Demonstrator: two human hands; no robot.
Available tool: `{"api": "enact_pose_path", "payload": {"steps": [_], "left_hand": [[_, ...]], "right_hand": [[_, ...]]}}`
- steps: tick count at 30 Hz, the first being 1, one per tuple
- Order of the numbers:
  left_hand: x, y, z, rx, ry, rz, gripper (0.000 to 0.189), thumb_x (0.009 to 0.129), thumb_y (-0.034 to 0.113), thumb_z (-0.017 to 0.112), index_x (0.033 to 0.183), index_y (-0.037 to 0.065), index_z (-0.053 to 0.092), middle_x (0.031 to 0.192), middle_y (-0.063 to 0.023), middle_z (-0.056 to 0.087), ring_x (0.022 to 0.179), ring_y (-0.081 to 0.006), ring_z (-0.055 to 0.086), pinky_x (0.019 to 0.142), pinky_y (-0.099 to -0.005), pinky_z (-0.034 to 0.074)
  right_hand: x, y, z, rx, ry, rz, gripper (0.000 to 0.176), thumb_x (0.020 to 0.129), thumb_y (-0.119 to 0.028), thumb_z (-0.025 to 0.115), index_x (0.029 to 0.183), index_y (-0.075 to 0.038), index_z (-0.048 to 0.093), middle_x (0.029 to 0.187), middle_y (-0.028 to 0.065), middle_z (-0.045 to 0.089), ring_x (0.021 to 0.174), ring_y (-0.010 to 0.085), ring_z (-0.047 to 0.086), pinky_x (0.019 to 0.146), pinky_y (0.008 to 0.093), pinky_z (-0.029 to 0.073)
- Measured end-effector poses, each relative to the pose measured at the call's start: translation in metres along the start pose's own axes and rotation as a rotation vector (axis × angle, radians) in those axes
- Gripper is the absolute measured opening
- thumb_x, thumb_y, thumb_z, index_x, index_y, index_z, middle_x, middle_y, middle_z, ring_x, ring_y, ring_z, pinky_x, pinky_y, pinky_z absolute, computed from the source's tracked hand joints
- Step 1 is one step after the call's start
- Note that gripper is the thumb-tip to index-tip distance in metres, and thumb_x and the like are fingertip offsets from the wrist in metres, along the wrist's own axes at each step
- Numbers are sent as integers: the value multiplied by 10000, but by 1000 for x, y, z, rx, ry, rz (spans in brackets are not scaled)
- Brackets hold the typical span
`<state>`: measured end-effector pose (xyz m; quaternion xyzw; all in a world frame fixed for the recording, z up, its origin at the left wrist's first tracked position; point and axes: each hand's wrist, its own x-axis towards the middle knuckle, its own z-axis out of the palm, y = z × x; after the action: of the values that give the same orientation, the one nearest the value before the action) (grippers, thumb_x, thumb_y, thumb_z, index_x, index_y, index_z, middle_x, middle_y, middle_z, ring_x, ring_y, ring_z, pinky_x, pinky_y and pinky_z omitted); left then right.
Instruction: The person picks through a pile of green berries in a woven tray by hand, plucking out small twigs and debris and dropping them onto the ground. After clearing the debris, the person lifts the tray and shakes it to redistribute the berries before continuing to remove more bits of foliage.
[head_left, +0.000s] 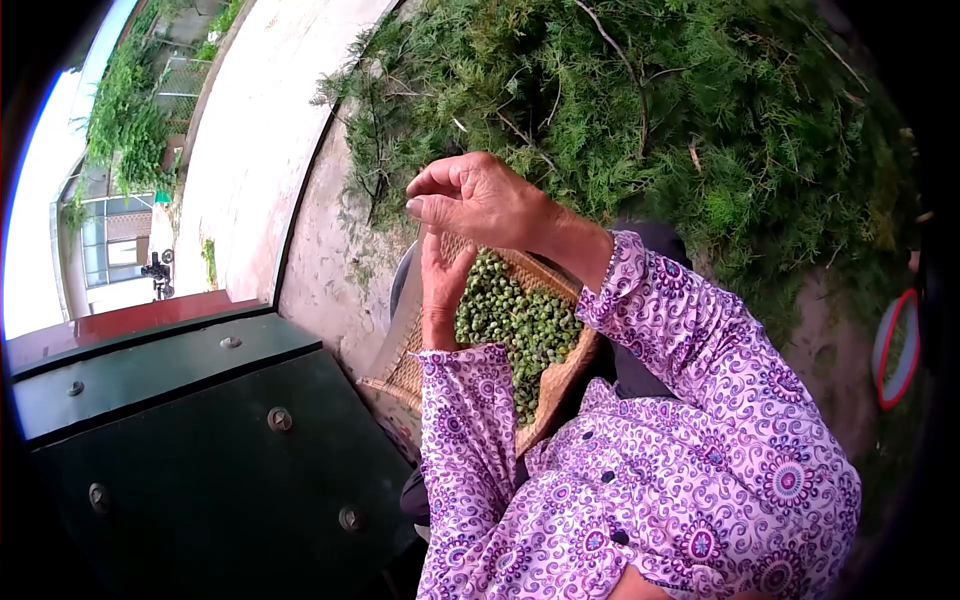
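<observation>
My right hand [478, 200] is raised above the woven basket [560, 385], its thumb and fingers curled toward each other. Whatever lies between those fingertips, if anything, is too small to make out. Just below it, my left hand [443, 288] is held upright over the basket's left side, thumb apart from a stretched finger; its upper fingertips are hidden behind my right hand. Many small green cones [515, 310] fill the basket, which rests at my lap.
A big heap of leafy evergreen branches [620, 110] lies ahead and to the right. A dark green panel with bolts [200, 450] stands close on the left. A red-rimmed round object [884, 350] is at the far right. Beyond is pale paving [270, 120].
</observation>
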<state>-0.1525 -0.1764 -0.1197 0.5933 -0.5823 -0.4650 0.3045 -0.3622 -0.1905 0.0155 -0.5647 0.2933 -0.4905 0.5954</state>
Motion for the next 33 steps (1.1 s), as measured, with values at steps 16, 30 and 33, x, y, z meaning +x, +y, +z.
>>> {"api": "enact_pose_path", "payload": {"steps": [16, 30, 33], "left_hand": [[-96, -58, 64, 1028, -383, 10, 713, 684, 329, 666, 1308, 165, 362, 1368, -194, 287, 1144, -501, 338, 894, -513, 381], [-70, -79, 44, 578, -140, -43, 196, 704, 148, 614, 876, 61, 650, 844, -157, 604, 754, -313, 595, 687, -378, 480], [-64, -85, 60, 620, -108, 45, 194, 707, 92, 569, 889, 83, 634, 829, -152, 583, 751, -327, 582, 668, -406, 474]], "right_hand": [[8, -7, 13, 48, -33, 14, 329, 847, -230, 581, 975, 72, 563, 801, 103, 613, 705, 127, 585, 656, 259, 509], [9, 1, 20, -27, -70, 1, 357, 835, -277, 593, 951, 60, 582, 788, 98, 609, 691, 130, 581, 646, 263, 512], [11, 0, 21, -46, -60, -3, 353, 832, -273, 597, 958, 57, 584, 803, 107, 613, 700, 136, 587, 651, 269, 515]]}}
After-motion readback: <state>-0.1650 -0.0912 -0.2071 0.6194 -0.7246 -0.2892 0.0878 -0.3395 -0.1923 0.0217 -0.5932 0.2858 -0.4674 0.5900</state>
